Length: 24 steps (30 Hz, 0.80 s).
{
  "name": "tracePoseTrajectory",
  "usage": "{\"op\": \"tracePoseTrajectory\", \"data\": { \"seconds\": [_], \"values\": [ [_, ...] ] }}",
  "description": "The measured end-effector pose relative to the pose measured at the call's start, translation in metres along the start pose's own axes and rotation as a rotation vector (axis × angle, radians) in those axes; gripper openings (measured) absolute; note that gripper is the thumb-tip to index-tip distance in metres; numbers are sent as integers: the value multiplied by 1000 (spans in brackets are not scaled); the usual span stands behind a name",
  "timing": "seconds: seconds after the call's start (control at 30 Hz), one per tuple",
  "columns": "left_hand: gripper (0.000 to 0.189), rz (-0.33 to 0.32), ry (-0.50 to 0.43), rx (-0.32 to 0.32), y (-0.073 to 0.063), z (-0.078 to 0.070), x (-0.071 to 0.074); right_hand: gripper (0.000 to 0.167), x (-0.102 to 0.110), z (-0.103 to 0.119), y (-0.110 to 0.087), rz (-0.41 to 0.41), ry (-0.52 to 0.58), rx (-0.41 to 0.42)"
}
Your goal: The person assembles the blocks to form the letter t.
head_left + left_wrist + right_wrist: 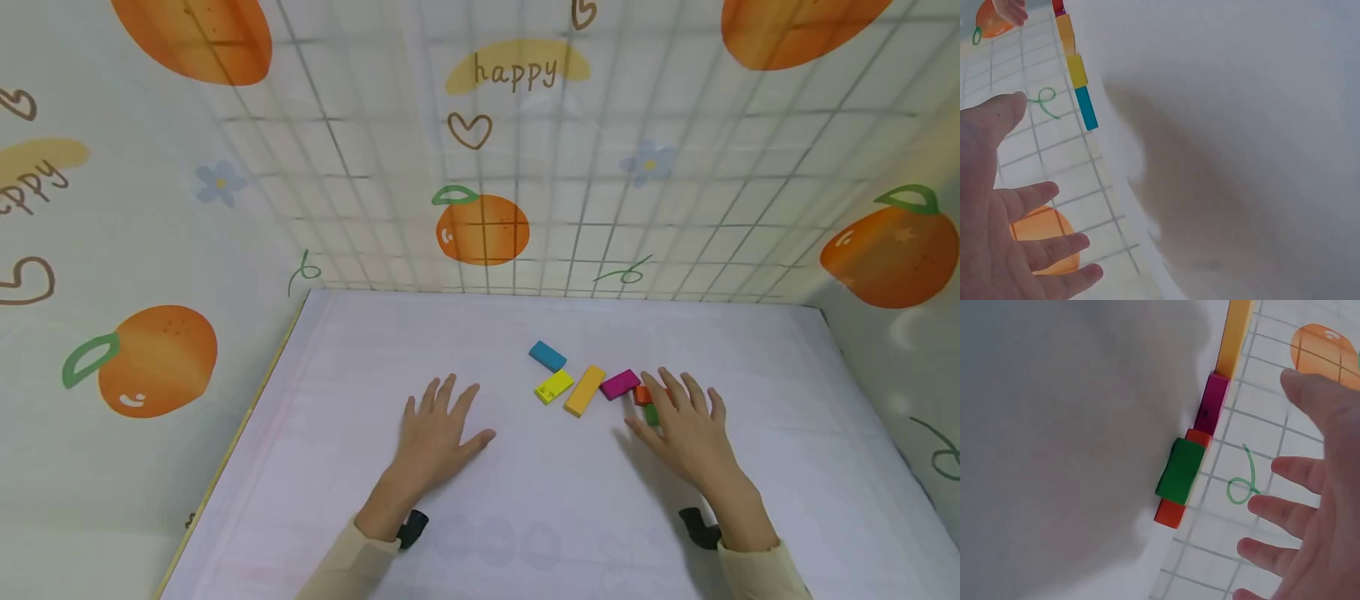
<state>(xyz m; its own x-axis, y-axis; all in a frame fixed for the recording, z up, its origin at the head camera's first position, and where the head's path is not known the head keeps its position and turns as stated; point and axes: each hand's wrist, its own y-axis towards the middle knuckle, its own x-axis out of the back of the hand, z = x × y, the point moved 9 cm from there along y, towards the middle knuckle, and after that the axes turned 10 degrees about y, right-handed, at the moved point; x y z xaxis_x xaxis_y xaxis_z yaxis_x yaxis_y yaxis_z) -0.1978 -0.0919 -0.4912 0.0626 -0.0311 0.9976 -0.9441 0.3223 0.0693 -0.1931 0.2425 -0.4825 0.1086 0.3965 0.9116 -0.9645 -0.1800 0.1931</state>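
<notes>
The left hand and right hand, fingers spread and holding nothing, are near colourful blocks right of picture centre, probably light, stiff, smooth, best pinched across their long sides.

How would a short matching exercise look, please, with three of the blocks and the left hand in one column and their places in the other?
Column one
1. blue block
2. magenta block
3. green block
4. left hand

Column two
A. In front of the red-orange block in the right wrist view
B. Left of every block in the head view, fingers spread
C. Farthest back of all the blocks
D. Between the amber block and the red-orange block in the head view

Pairs: 1-C, 2-D, 3-A, 4-B
</notes>
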Motion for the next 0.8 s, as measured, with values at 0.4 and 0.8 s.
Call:
{"op": "tracePoseTrajectory", "data": {
  "seconds": [0.4,0.8],
  "values": [
    [75,-9,-132,-43,11,-16,-1,65,-3,-8,11,28,60,-7],
    [67,30,-279,-63,39,-43,1,56,-2,-18,33,53,145,20]
  ]
}}
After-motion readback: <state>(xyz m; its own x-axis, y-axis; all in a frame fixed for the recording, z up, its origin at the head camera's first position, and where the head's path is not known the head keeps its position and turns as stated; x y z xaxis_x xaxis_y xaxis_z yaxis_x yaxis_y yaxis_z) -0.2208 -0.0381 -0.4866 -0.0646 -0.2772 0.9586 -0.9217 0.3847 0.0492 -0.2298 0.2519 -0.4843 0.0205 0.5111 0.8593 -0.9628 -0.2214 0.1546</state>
